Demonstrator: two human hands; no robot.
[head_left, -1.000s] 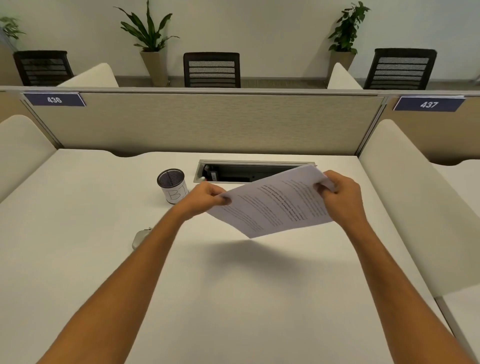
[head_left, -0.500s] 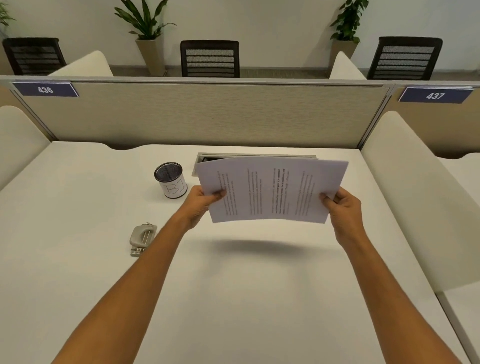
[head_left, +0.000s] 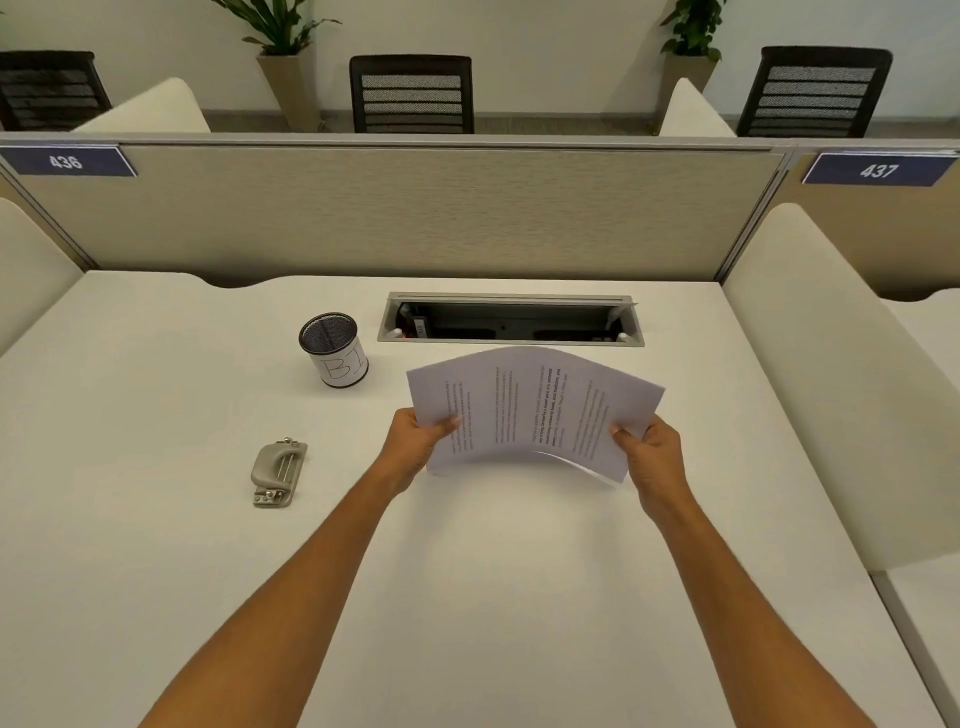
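A thin stack of printed white paper sheets (head_left: 530, 410) stands on its long edge on the white desk (head_left: 156, 571), text running sideways, its middle bowed upward. My left hand (head_left: 418, 447) grips the stack's left end, thumb on the front. My right hand (head_left: 649, 452) grips the right end the same way. The lower edge of the stack touches or nearly touches the desk.
A grey metal hole punch (head_left: 277, 472) lies to the left of my left arm. A black mesh pen cup (head_left: 335, 349) labelled "B1" stands behind it. An open cable tray (head_left: 511, 319) is set in the desk behind the papers. Beige partitions (head_left: 415, 208) enclose the desk.
The papers went from tilted in the air to upright, then came down toward me to the desk surface and bowed in the middle. Both hands kept their grip.
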